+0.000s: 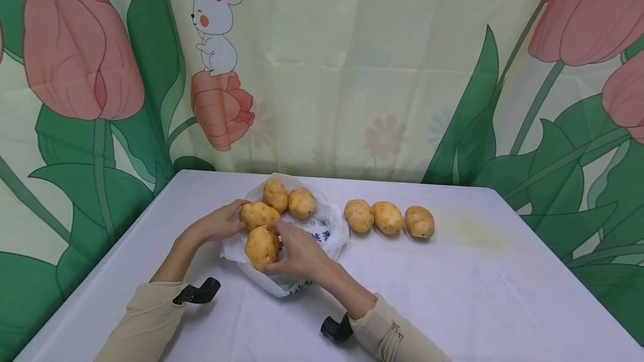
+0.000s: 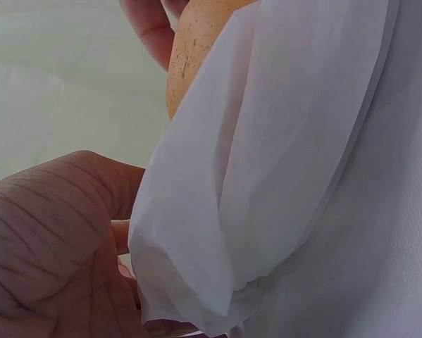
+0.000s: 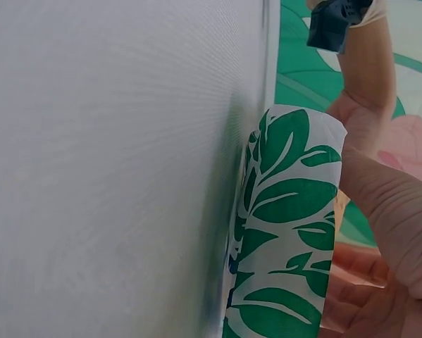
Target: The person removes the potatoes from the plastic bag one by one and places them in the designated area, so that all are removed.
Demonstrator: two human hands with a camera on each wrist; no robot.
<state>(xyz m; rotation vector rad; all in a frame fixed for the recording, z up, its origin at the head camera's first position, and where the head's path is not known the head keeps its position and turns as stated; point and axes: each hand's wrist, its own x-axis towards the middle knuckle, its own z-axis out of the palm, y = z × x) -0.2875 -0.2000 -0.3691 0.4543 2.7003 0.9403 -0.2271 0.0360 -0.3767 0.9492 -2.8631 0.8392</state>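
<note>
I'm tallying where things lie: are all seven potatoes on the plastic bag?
No, the head view shows three potatoes in a row on the table, to the right of the bag.

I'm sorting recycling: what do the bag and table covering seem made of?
The bag: probably thin plastic, smooth and faintly satiny, from its crisp creases. The table covering: matte white, finely textured, likely woven cloth, though coated plastic is possible.
</note>
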